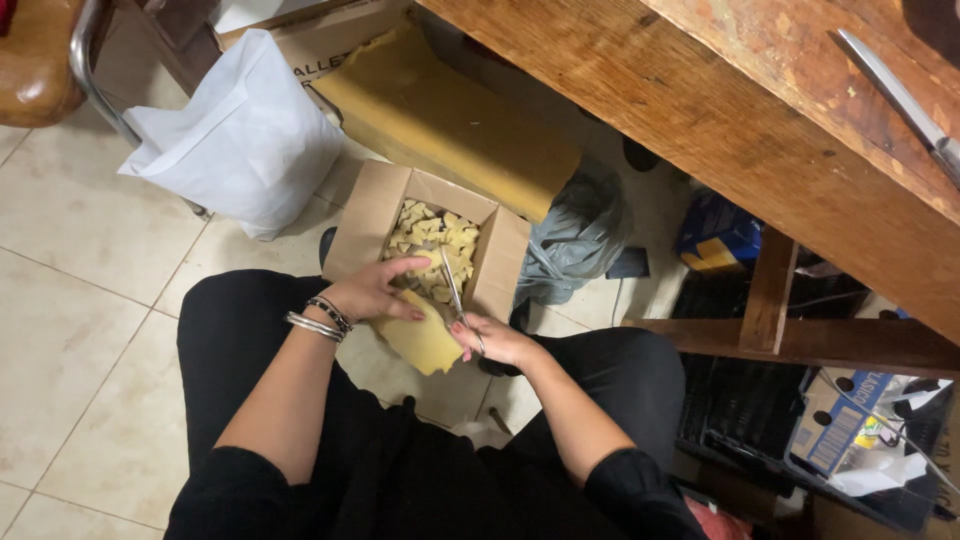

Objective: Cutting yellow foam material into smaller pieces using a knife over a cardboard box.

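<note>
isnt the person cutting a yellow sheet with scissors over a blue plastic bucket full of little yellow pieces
Not quite: it is no blue bucket. The head view shows an open brown cardboard box holding the little yellow pieces. The rest stands: the left hand holds the yellow sheet and the right hand works the scissors over it.

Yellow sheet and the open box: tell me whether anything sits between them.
Nothing visible does. The yellow sheet, held by the left hand and cut with scissors in the right hand, hangs directly over the cardboard box.
</note>
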